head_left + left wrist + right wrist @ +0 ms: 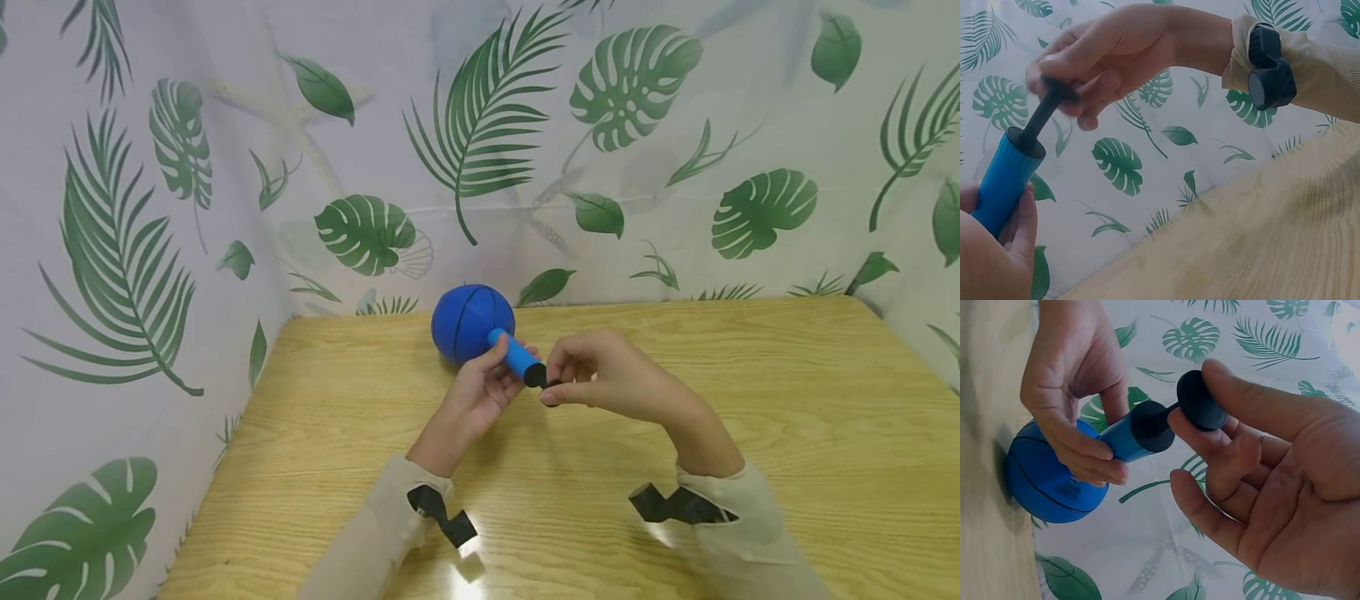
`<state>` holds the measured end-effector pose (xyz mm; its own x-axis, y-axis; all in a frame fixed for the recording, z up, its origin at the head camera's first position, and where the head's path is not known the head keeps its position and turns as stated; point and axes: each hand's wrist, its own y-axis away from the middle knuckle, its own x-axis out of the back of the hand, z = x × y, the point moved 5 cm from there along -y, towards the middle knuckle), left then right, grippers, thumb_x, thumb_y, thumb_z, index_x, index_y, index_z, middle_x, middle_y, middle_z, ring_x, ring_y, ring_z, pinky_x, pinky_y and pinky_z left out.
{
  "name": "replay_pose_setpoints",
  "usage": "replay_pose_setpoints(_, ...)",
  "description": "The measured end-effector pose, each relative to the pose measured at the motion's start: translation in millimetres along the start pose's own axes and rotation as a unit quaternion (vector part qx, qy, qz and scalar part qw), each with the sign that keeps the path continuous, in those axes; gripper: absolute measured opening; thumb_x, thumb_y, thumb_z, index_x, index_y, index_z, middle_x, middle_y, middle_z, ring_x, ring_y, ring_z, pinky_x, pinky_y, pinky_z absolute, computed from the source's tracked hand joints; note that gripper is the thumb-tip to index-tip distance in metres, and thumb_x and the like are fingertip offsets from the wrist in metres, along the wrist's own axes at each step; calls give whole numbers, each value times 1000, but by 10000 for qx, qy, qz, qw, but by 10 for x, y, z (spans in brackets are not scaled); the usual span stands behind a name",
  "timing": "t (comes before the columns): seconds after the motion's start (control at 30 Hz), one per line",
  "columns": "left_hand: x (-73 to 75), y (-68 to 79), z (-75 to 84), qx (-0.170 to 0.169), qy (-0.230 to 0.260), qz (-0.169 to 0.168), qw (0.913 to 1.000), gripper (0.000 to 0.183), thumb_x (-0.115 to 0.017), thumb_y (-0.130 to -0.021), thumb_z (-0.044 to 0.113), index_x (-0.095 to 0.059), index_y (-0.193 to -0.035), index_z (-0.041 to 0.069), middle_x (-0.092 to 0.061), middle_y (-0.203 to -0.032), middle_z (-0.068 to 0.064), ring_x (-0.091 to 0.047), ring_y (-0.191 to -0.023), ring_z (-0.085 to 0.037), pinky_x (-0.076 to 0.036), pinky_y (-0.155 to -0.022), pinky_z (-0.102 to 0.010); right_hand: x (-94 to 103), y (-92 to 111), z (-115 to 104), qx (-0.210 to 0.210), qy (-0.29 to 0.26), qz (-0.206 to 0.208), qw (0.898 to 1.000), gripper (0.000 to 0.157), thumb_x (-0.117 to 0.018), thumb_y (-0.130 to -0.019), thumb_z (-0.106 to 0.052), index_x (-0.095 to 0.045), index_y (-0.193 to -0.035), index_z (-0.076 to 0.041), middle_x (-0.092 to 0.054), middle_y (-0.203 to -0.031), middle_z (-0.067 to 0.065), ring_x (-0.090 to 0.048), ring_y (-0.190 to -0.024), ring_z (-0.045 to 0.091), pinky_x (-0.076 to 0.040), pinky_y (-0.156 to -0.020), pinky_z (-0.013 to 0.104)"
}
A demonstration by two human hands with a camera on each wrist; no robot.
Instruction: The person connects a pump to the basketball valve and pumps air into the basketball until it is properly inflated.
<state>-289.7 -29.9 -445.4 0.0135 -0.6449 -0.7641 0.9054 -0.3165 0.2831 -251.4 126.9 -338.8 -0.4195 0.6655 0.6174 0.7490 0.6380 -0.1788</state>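
Observation:
A small blue hand pump is tilted in front of a blue ball with black lines. Its barrel lies in the grip of my left hand. From the barrel's black end a short rod sticks out, topped by a round black handle. My right hand pinches that handle between thumb and index finger, the other fingers loosely bent. The ball sits on the table behind the left hand. Where the pump's far end meets the ball is hidden by the left hand.
A wood-grain table lies under both hands. White cloth with green leaf prints hangs along its back and sides. Each sleeve carries a black wrist device, one on the left and one on the right.

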Motion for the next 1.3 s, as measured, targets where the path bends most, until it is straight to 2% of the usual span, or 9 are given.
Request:
replay_pose_setpoints(0.2, 18, -13, 81, -275, 82, 4, 9996, 33, -51, -108, 25, -52, -130, 1, -72, -102, -7, -74, -94, -17, -62, -83, -26, 69, 106, -145, 409, -154, -143, 9989, 19, -85, -84, -13, -66, -83, -16, -57, -69, -6, -54, -63, 10, -48, -58, 23)
replay_pose_setpoints(0.37, 35, -31, 137, -354, 123, -2, 9993, 47, -50, -108, 25, -43, -144, -5, -73, -101, -9, -75, -90, -15, -62, -80, -25, 126, 210, -300, 945, -409, -206, 9945, 21, -84, -83, -7, -66, -84, -15, -56, -71, -2, -52, -63, 11, -47, -56, 24)
replay_pose_setpoints(0.47, 40, -32, 147, -357, 143, -7, 9993, 47, -50, -108, 26, -44, -143, -5, -72, -104, -10, -75, -89, -14, -62, -79, -24, 130, 235, -351, 1103, -384, -131, 9931, 21, -84, -82, -6, -66, -85, -15, -58, -73, -2, -53, -64, 11, -48, -58, 24)
replay_pose_setpoints(0.6, 36, -26, 123, -319, 128, -38, 9994, 33, -50, -108, 28, -54, -127, 1, -71, -105, -8, -74, -89, -14, -62, -80, -25, 105, 235, -359, 935, -18, 92, 9956, 20, -86, -82, -12, -67, -84, -18, -61, -72, -8, -56, -64, 8, -49, -60, 23)
replay_pose_setpoints(0.7, 16, -15, 90, -280, 128, -112, 9995, 28, -51, -108, 28, -56, -121, 4, -70, -106, -7, -73, -90, -13, -62, -82, -25, 90, 223, -348, 717, 288, 262, 9967, 20, -86, -82, -17, -66, -83, -20, -62, -71, -12, -58, -64, 7, -48, -60, 23)
replay_pose_setpoints(1.0, -54, 33, -31, -37, 180, -222, 9996, 29, -51, -107, 29, -53, -124, 5, -66, -110, -7, -72, -95, -13, -61, -85, -25, 24, 100, -202, 330, 653, 568, 9957, 22, -88, -80, -17, -66, -79, -19, -62, -68, -12, -59, -63, 6, -49, -61, 24)
replay_pose_setpoints(1.2, -76, 40, -87, 52, 125, -105, 9999, 26, -50, -108, 26, -53, -123, 4, -66, -108, -7, -72, -94, -12, -61, -84, -24, -17, 11, -83, -102, 810, 679, 9944, 21, -87, -81, -18, -67, -79, -16, -62, -69, -7, -54, -63, 9, -45, -57, 23)
replay_pose_setpoints(1.3, -87, 42, -103, 84, 91, -60, 9999, 33, -50, -108, 26, -49, -131, 2, -66, -107, -7, -72, -92, -12, -61, -84, -24, -19, -17, -44, -249, 975, 705, 9924, 20, -87, -81, -18, -67, -81, -14, -62, -71, -5, -53, -63, 11, -44, -56, 23)
